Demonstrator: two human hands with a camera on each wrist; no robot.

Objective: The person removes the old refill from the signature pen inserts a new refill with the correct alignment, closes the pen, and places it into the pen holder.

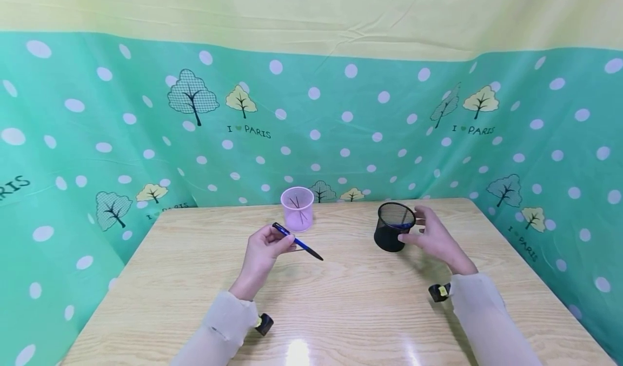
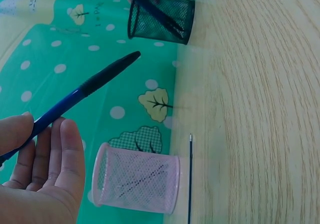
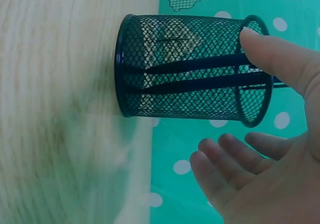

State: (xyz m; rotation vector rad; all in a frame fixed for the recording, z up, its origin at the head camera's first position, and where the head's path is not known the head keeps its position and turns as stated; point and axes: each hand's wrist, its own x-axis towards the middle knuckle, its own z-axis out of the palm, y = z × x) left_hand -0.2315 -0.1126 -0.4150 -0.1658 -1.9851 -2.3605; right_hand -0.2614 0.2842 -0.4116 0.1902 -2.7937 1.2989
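My left hand (image 1: 262,253) pinches a blue pen (image 2: 75,95) between thumb and fingers, its dark grip end pointing up toward the right in the left wrist view. The pen is raised above the wooden table. At the right, a black mesh pen holder (image 1: 389,238) stands upright with dark blue pens (image 3: 200,84) leaning inside. My right hand (image 1: 434,239) is beside that holder, thumb (image 3: 270,49) overlapping its rim and the other fingers (image 3: 220,159) loosely spread. A pink mesh holder (image 1: 298,219) with thin dark sticks inside stands beyond my left hand.
A thin dark refill (image 2: 190,174) with a silvery tip lies on the tabletop (image 1: 340,301) near the pink holder. Behind the table's far edge hangs a green dotted curtain (image 1: 336,139), which also runs along both sides.
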